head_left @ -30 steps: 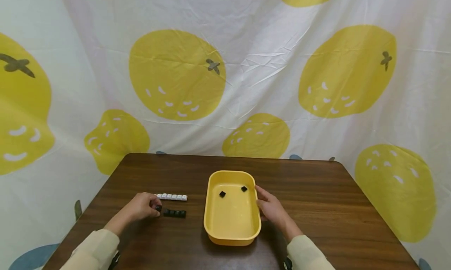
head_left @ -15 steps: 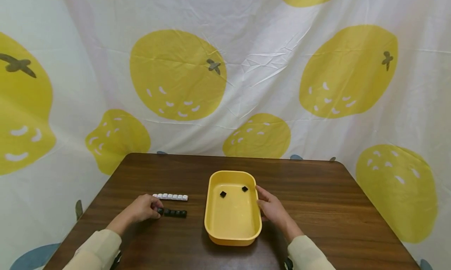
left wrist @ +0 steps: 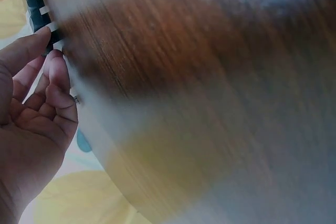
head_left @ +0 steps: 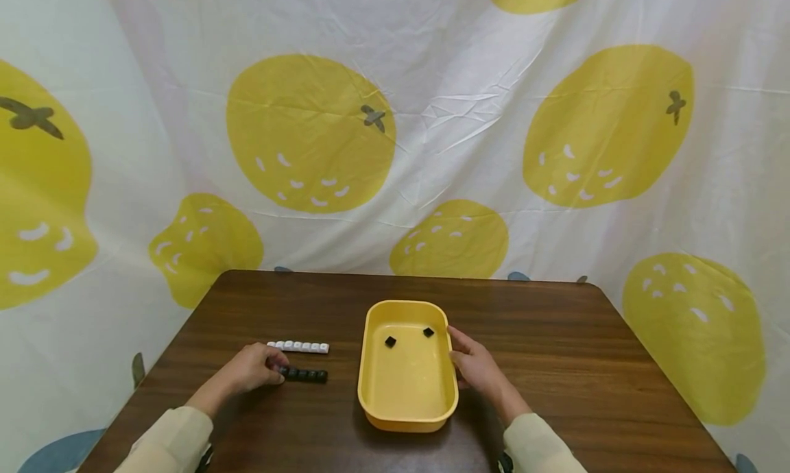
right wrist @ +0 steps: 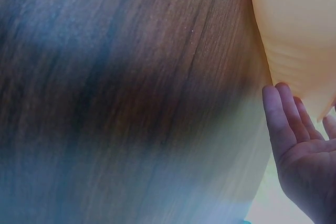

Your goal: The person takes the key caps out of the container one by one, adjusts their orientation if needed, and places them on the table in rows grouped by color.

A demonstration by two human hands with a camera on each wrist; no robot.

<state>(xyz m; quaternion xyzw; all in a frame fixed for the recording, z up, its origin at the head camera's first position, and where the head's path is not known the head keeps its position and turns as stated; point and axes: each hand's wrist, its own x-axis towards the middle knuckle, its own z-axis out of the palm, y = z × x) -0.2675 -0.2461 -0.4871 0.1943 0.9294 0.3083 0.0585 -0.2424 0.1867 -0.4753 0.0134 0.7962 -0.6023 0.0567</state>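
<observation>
A row of black keycaps [head_left: 308,376] lies on the table, left of a yellow tray [head_left: 407,408]. My left hand [head_left: 249,371] pinches the black keycap at the row's left end between thumb and fingers. The left wrist view shows that end keycap [left wrist: 56,36] in line with the others, partly covered by the thumb. My right hand [head_left: 478,371] touches the tray's right side. Its straight fingers [right wrist: 283,111] lie along the outer wall in the right wrist view. Inside the tray are two black keycaps, one nearer the middle [head_left: 391,342] and another at the upper right [head_left: 428,332].
Just behind the black row runs a row of white keycaps [head_left: 299,347], its left end close to my left hand. The brown wooden table [head_left: 568,363] extends to both sides. A curtain [head_left: 457,158] printed with yellow fruit hangs behind the table's far edge.
My left hand has moved slightly right, bringing the pinched black keycap against the row's left end and closing the gap. The right hand and tray stay in place.
</observation>
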